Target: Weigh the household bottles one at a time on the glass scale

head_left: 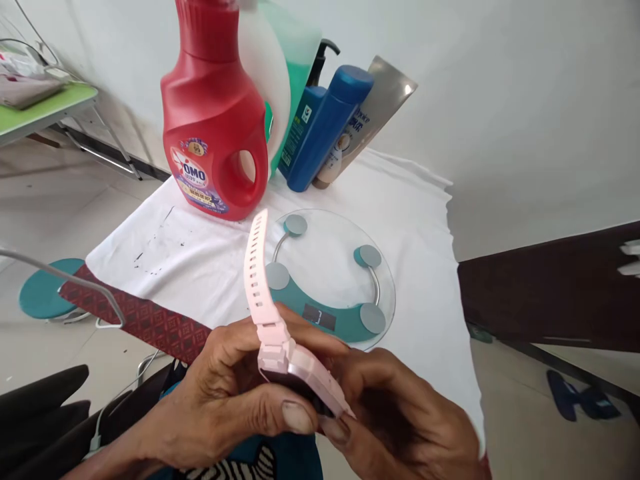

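Observation:
A smartwatch [313, 373] with a pink case and a pink perforated strap [258, 270] is held between both hands, in front of the table's near side. My left hand [235, 393] grips the case, its thumb on the dark screen and its fingers behind. The fingers of my right hand [395, 413] pinch the other end of the case, where the second strap half is hidden. Beyond the hands, a round glass bathroom scale [333, 267] with a teal panel and grey discs lies on the white cloth [410, 213].
At the table's back stand a red detergent bottle [215, 120], a green-and-white container [295, 60], a blue bottle [330, 127] and a leaning silver tube [370, 120]. A teal stool [50, 287] and a green table [45, 107] are left; blue slippers [583, 397] lie on the right floor.

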`<state>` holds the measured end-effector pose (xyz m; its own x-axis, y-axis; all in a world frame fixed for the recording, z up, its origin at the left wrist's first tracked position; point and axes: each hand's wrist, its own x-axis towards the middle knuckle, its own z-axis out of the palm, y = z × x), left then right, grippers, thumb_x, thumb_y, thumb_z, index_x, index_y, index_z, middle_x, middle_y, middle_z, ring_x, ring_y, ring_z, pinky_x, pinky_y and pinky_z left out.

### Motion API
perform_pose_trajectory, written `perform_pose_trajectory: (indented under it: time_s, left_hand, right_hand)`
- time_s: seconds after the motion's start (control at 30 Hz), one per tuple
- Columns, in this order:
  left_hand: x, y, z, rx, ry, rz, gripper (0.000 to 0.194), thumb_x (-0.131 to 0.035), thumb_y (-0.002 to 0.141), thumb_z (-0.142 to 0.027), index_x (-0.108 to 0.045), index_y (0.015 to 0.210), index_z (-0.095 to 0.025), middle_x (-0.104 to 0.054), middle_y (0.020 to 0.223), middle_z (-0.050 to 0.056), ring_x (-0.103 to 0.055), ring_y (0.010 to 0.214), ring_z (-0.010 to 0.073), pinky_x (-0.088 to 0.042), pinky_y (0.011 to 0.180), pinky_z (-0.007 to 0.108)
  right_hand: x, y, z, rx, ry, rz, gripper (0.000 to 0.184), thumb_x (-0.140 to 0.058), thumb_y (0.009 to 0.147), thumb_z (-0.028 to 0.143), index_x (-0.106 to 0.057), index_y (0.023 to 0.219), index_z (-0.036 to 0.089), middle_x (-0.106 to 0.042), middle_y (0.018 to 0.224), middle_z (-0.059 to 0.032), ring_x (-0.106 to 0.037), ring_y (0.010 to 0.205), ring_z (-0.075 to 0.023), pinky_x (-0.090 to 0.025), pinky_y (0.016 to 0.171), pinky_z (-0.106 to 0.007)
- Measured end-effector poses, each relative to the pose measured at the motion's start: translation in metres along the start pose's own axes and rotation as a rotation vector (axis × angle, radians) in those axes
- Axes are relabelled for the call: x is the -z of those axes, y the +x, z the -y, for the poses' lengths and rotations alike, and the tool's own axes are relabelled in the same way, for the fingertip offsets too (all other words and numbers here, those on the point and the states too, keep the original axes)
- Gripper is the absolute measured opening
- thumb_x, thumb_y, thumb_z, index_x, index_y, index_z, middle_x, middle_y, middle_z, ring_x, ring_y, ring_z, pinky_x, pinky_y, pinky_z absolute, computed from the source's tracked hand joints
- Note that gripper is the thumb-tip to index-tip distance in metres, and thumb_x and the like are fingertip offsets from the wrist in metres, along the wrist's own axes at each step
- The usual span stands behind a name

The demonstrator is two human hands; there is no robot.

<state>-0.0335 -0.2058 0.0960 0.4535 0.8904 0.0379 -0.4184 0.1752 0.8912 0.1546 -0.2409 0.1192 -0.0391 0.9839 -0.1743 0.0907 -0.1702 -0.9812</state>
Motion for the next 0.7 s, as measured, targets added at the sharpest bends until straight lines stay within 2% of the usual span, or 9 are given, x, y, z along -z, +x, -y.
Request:
perform_pose_trajectory:
  time_s: [0.07,0.17,0.3,0.4,0.47,0.57,0.63,0.7]
  left_hand:
    - [0.005,0.004,-0.002,0.058,-0.057,0.007,0.037,-0.075,0.094,-0.047,-0.075,0.128,-0.033,-0.076,0.105,0.006,-0.071,0.091,0.0210,-0.060,0.078,0.034]
    - [0.012,0.012,-0.005,0.115,-0.141,0.024,0.047,-0.076,0.092,-0.050,-0.072,0.134,-0.030,-0.075,0.105,0.008,-0.070,0.086,0.0196,-0.058,0.073,0.030]
    - [0.022,0.024,-0.009,0.060,-0.216,0.040,0.056,-0.078,0.090,-0.047,-0.067,0.141,-0.027,-0.069,0.096,0.006,-0.058,0.067,0.0106,-0.050,0.059,0.022]
    - [0.035,0.034,-0.014,0.072,-0.145,0.027,0.053,-0.075,0.093,-0.047,-0.066,0.140,-0.023,-0.066,0.085,0.004,-0.056,0.065,0.0106,-0.047,0.056,0.021]
    - [0.047,0.039,-0.020,0.078,-0.027,0.030,0.044,-0.073,0.094,-0.048,-0.073,0.128,-0.020,-0.067,0.082,0.004,-0.058,0.068,0.0117,-0.047,0.059,0.021]
    - [0.064,0.042,-0.033,0.045,0.196,-0.030,0.028,-0.073,0.094,-0.046,-0.081,0.093,-0.019,-0.068,0.072,0.002,-0.058,0.064,0.0108,-0.046,0.058,0.020]
    - [0.074,0.039,-0.043,0.026,0.271,-0.139,0.031,-0.076,0.091,-0.046,-0.078,0.076,-0.020,-0.066,0.064,0.001,-0.053,0.055,0.0091,-0.042,0.051,0.019]
    - [0.083,0.031,-0.050,0.099,0.223,-0.157,0.037,-0.078,0.086,-0.053,-0.076,0.069,-0.020,-0.066,0.060,0.001,-0.046,0.047,0.0080,-0.035,0.043,0.019]
  right_hand:
    - [-0.007,0.008,0.002,-0.114,0.091,0.005,0.033,-0.084,0.081,0.046,-0.062,0.073,0.023,-0.049,0.062,0.0019,-0.039,0.053,-0.0105,-0.033,0.048,-0.025]
    - [-0.015,0.022,0.002,-0.226,0.239,0.015,0.040,-0.086,0.078,0.050,-0.059,0.071,0.021,-0.050,0.063,0.0030,-0.036,0.052,-0.0071,-0.029,0.046,-0.022]
    - [-0.023,0.046,-0.002,-0.292,0.522,0.162,0.037,-0.086,0.077,0.049,-0.061,0.080,0.021,-0.040,0.058,0.0077,-0.024,0.044,-0.0036,-0.018,0.041,-0.020]
    - [-0.030,0.063,-0.004,-0.389,0.650,0.241,0.041,-0.085,0.077,0.053,-0.062,0.085,0.020,-0.048,0.063,0.0056,-0.027,0.042,-0.0029,-0.018,0.039,-0.019]
    - [-0.033,0.072,-0.003,-0.428,0.694,0.265,0.041,-0.085,0.078,0.053,-0.062,0.086,0.020,-0.049,0.062,0.0057,-0.027,0.042,-0.0027,-0.019,0.039,-0.018]
    - [-0.029,0.082,0.003,-0.413,0.676,0.340,0.037,-0.086,0.079,0.046,-0.060,0.082,0.020,-0.041,0.055,0.0083,-0.027,0.042,-0.0031,-0.020,0.040,-0.017]
    - [-0.018,0.087,0.012,-0.395,0.550,0.381,0.035,-0.088,0.076,0.042,-0.061,0.080,0.019,-0.042,0.057,0.0073,-0.030,0.045,-0.0035,-0.021,0.043,-0.017]
    - [-0.005,0.091,0.026,-0.362,0.372,0.361,0.036,-0.090,0.072,0.042,-0.064,0.078,0.018,-0.044,0.061,0.0052,-0.033,0.051,-0.0046,-0.024,0.047,-0.019]
